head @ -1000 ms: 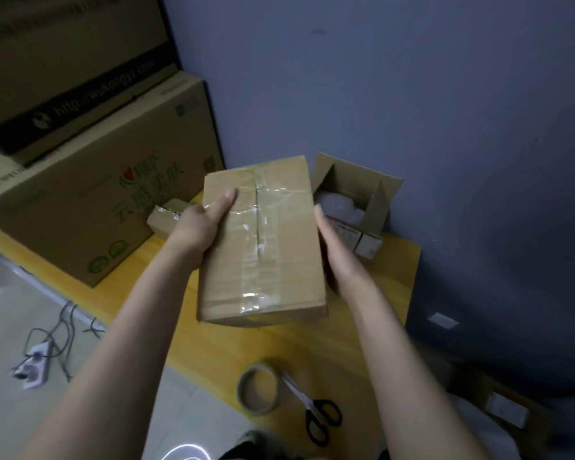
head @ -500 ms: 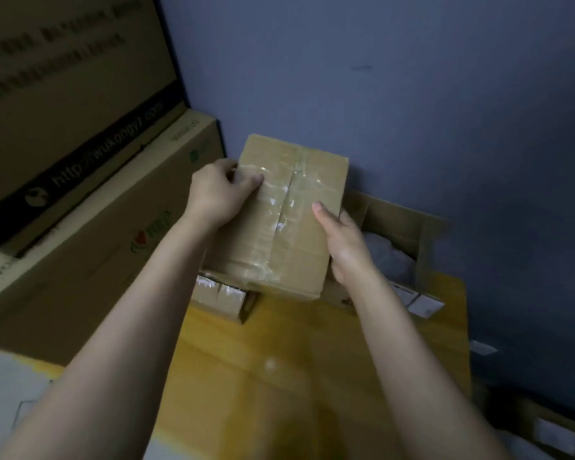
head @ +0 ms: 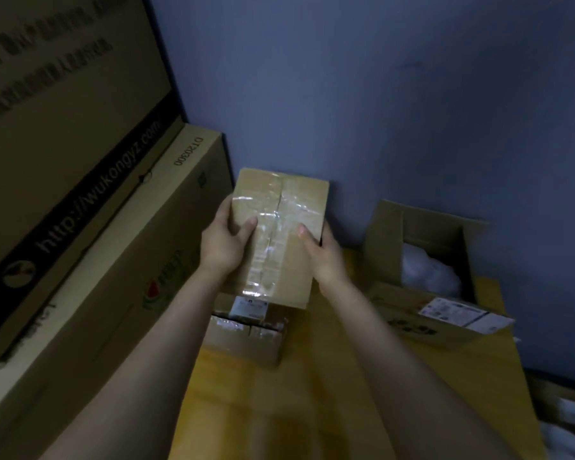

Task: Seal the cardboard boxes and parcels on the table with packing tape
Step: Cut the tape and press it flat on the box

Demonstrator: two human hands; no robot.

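Two large printed cartons (head: pixel 90 260) are standing stacked at the left. One open box (head: pixel 422 280) is sitting on the yellow table (head: pixel 312 393) at the right. One taped box (head: pixel 279 234) is being gripped by left hand (head: pixel 224 244) and right hand (head: pixel 321 252), over one small parcel (head: pixel 246 330).

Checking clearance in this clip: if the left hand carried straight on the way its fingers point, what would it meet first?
The left hand grips the taped box, fingers pointing up and away toward the blue wall. Past the box, the wall looks like the first thing in line, though depth is hard to judge from this one view.
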